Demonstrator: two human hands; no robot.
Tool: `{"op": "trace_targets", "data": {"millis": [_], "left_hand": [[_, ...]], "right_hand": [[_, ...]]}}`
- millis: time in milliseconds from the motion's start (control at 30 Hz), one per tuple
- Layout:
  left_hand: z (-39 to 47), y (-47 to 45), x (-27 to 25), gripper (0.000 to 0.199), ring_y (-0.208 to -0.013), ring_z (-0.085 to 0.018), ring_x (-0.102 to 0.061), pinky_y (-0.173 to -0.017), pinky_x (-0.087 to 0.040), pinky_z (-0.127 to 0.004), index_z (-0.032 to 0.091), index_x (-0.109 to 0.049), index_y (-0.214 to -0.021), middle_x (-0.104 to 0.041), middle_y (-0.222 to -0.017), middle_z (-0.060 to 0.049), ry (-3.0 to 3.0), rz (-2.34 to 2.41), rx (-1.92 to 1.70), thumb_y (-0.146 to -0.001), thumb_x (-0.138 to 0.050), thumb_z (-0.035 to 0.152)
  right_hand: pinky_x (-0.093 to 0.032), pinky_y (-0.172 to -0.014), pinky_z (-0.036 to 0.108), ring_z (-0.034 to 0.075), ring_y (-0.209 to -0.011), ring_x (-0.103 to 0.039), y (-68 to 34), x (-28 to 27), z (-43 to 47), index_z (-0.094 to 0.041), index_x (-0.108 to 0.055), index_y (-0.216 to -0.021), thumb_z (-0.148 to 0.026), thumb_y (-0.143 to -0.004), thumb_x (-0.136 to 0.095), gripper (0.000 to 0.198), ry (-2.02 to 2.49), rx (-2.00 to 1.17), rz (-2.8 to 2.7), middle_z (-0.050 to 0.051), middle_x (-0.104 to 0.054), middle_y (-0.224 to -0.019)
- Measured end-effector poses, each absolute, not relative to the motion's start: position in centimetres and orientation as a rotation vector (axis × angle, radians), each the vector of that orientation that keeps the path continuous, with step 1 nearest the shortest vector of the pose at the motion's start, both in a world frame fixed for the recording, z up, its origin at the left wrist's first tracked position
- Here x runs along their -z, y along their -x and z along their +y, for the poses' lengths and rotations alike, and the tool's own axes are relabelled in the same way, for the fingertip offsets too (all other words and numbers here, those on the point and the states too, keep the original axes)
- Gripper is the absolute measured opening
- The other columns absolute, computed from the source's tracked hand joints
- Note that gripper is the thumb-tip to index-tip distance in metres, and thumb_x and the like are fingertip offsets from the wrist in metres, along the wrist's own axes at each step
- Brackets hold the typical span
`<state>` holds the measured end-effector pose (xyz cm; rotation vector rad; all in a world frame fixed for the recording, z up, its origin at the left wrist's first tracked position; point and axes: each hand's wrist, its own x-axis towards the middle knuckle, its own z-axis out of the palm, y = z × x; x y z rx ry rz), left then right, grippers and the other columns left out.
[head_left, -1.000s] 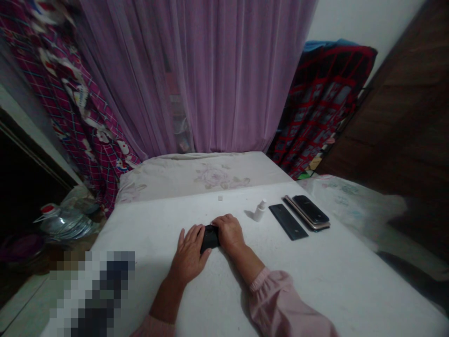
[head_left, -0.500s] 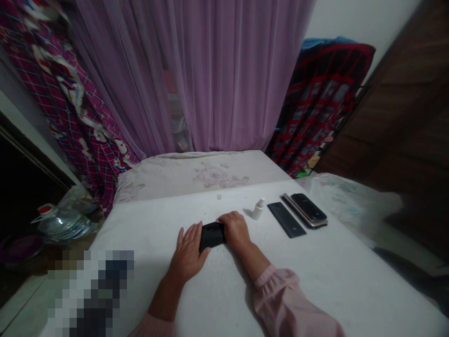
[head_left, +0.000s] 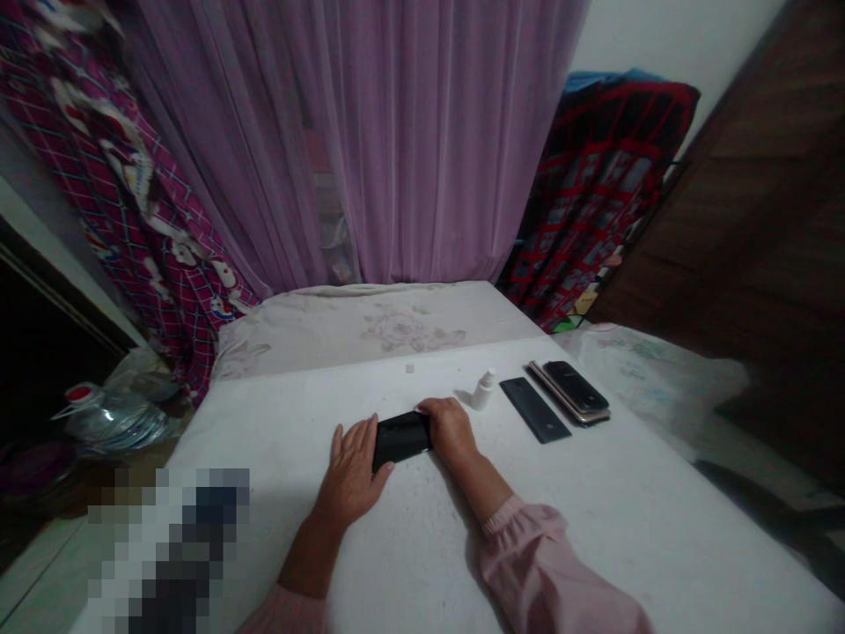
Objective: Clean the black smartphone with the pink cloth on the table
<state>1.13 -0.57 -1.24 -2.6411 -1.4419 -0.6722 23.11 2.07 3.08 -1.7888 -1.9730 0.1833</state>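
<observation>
A glossy black smartphone lies on the white-covered table between my two hands. My left hand grips its left end, fingers along the far side and thumb at the near corner. Curled round the right end is my right hand, its fingertips bent over the far edge; whether they hold anything besides the phone is hidden. Just beyond my right hand stands a small white bottle. To its right lies a flat dark phone, beside a stack of phones with a black one on top.
A tiny pale square piece rests on the table ahead of my hands. Behind it are a floral cloth and purple curtains. A large clear water bottle is off to the left, and a blurred patch covers the lower left.
My right hand has shifted slightly right, and more of the phone's shiny black surface shows between my hands. My left hand stays on its end. The view has moved slightly.
</observation>
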Motion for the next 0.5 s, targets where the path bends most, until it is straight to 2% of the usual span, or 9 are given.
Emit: {"op": "trace_targets", "data": {"millis": [233,500], "left_hand": [[-0.7,-1.3,1.0,0.074,-0.130,-0.030,-0.044,-0.115,-0.017,-0.054,0.014,-0.008,-0.153,-0.051,-0.139,-0.016,2.639,-1.462,0.674,-0.093,-0.043,0.040],[-0.6,-1.2,1.1,0.074,-0.132,-0.028,-0.042,-0.116,-0.015,-0.053,0.016,-0.009,-0.153,-0.050,-0.142,-0.014,2.682,-1.481,0.648,-0.092,-0.044,0.037]], "right_hand": [[-0.046,-0.085,0.027,0.020,-0.095,-0.064,-23.3,-2.2,-0.5,-0.024,-0.069,-0.112,-0.006,-0.086,-0.048,0.038,1.838,-0.170,-1.888,0.002,-0.071,-0.116],[-0.048,-0.087,0.027,0.018,-0.098,-0.064,-24.3,-1.0,-3.4,-0.024,-0.071,-0.111,-0.002,-0.081,-0.048,0.044,1.801,-0.122,-1.868,0.003,-0.071,-0.116]]}}
